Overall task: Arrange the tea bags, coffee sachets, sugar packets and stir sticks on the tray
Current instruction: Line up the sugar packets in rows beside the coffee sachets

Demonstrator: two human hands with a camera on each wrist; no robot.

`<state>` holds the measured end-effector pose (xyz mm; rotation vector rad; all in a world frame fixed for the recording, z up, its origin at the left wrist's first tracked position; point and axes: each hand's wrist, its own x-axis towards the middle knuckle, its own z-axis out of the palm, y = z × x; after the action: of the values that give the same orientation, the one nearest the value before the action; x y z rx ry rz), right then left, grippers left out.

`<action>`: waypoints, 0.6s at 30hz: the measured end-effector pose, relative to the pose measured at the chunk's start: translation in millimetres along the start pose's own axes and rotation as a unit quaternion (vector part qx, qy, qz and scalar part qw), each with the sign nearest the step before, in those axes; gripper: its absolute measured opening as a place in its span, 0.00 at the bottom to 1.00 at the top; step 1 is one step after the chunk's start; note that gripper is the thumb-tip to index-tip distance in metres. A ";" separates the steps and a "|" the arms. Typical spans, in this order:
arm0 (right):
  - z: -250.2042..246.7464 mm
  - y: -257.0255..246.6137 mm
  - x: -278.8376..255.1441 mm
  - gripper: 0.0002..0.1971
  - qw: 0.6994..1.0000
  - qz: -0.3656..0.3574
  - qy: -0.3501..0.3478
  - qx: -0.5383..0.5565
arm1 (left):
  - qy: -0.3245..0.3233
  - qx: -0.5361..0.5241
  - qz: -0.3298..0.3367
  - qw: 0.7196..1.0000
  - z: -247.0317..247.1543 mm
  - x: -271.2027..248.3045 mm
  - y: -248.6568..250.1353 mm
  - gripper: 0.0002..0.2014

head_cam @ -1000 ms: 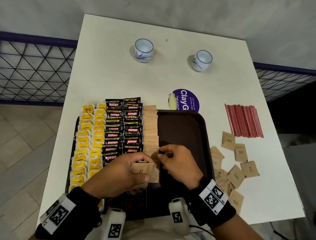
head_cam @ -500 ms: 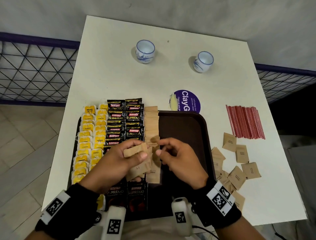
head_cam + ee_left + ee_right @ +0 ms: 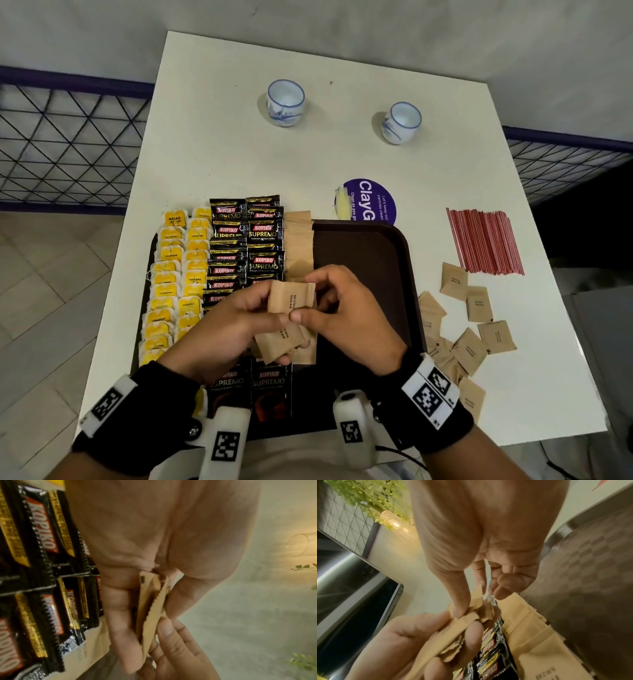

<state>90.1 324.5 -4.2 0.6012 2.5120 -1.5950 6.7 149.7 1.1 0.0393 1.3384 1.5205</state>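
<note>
A dark brown tray [image 3: 373,246] holds two columns of yellow tea bags [image 3: 171,284], two columns of black coffee sachets [image 3: 246,240] and a column of brown sugar packets [image 3: 299,240]. Above the tray's middle, my left hand [image 3: 274,322] grips a small stack of sugar packets [image 3: 279,344]. My right hand [image 3: 315,301] pinches the top sugar packet [image 3: 291,298] of that stack between thumb and fingers. In the left wrist view the stack [image 3: 150,608] sits edge-on between my left fingers. More sugar packets [image 3: 469,329] and the red stir sticks [image 3: 484,241] lie on the table at the right.
Two small white-and-blue cups [image 3: 285,102] [image 3: 400,121] stand at the far side of the white table [image 3: 219,150]. A purple round sticker [image 3: 371,200] lies just beyond the tray. The tray's right half is bare. Wire fencing borders the table on both sides.
Both hands moved from the near end of the sugar column toward the tray's middle. The right hand has taken hold of the top packet of the left hand's stack.
</note>
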 end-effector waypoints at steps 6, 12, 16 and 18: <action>-1.4 3.9 0.8 0.08 0.989 0.036 0.050 0.136 | 0.027 0.082 0.035 0.996 -4.7 1.2 -8.0 0.19; -33.4 -3.7 -3.9 0.05 0.978 0.042 0.059 0.197 | 0.062 0.064 0.052 0.995 -18.1 -3.4 -8.0 0.18; -42.8 13.3 -12.7 0.09 0.996 0.081 -0.024 0.038 | 0.081 0.092 0.080 0.989 -30.8 -7.9 -7.9 0.19; -37.8 19.0 -17.0 0.08 0.993 0.095 -0.069 -0.014 | 0.084 0.085 0.081 0.990 -35.1 -9.1 -8.0 0.20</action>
<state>117.4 360.5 1.5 0.6803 2.2977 -1.4791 -5.6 117.4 -12.6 0.1340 1.6309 1.5685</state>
